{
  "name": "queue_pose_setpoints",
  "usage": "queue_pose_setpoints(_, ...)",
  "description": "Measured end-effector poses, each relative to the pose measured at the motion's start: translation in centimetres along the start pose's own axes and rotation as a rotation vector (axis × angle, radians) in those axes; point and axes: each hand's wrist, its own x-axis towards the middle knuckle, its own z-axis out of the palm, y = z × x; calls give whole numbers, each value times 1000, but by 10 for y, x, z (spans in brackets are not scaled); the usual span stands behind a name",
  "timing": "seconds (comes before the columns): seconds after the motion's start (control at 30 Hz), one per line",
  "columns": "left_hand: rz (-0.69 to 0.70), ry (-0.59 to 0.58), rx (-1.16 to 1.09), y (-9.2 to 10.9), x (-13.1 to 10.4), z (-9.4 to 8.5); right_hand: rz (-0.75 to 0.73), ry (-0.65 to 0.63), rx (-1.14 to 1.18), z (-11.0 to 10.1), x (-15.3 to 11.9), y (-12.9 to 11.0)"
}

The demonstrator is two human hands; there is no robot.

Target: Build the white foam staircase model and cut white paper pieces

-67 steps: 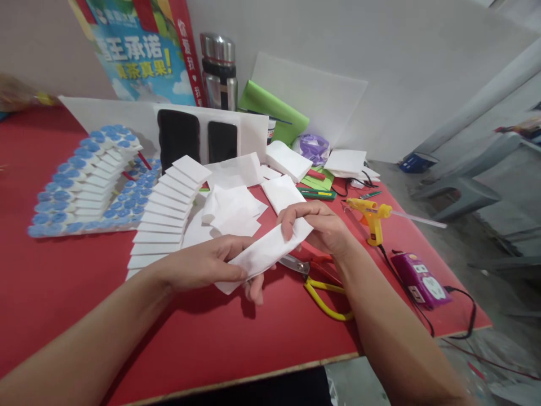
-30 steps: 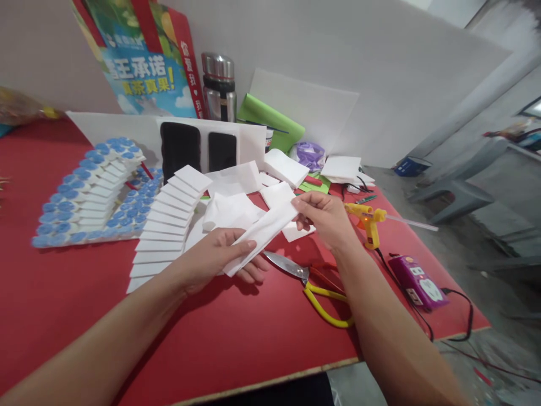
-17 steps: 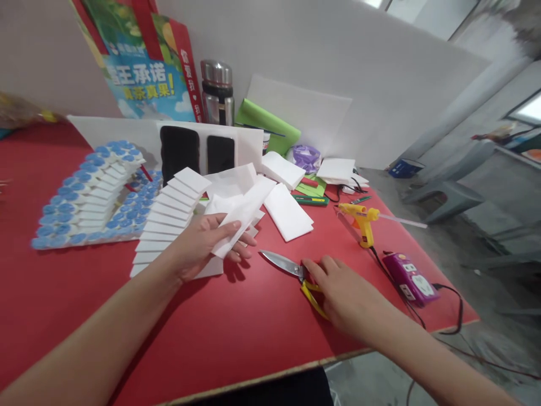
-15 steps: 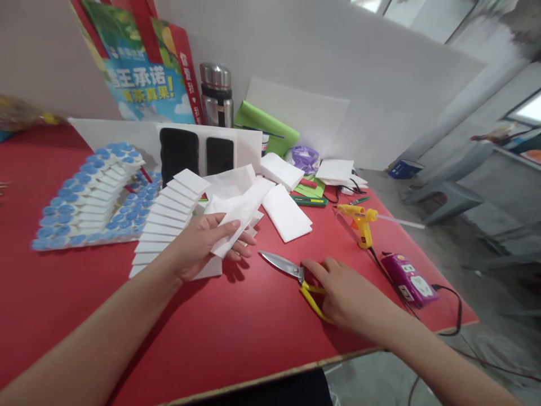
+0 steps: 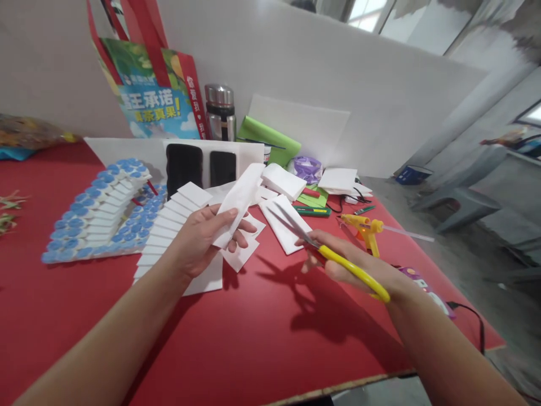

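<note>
My left hand (image 5: 207,234) pinches a folded white paper strip (image 5: 240,200) between thumb and fingers, slanting up to the right. Under and beside that hand lie fanned white card pieces (image 5: 164,231) and loose white paper. My right hand (image 5: 338,256) holds scissors with yellow handles (image 5: 353,270) above the table, their blades slightly apart and pointing up to the left. Behind the blades a folded white sheet (image 5: 285,225) lies on the red table. The scissors and the strip are not touching.
At the left stands a blue-and-white stepped model (image 5: 97,214). Two phones (image 5: 185,168) lean on a white board behind. A green cutter (image 5: 313,211), a yellow glue gun (image 5: 366,228) and a purple box (image 5: 422,287) with a cable are at the right. A steel flask (image 5: 220,115) stands behind.
My right hand has lifted the scissors off the table, with the blades now slightly apart. My left hand still holds the strip, now tilted more upright. The view has shifted slightly.
</note>
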Motion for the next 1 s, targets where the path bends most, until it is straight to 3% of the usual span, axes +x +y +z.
queue_pose_setpoints(0.1,42,27,-14,-3,-3,-3,33,-130,-80,2,28,-7)
queue_pose_setpoints(0.23,36,36,3,0,-6,-4,-30,-132,-80,10,46,-8)
queue_pose_setpoints(0.43,-48,-8,63,-3,-8,-5,67,-237,-42,15,50,-11)
queue_pose_setpoints(0.73,-91,-36,46,-8,-5,-6,-12,-234,43,25,60,-19)
queue_pose_setpoints(1.0,-107,-148,76,-13,-5,-11,16,-189,133,33,55,-5)
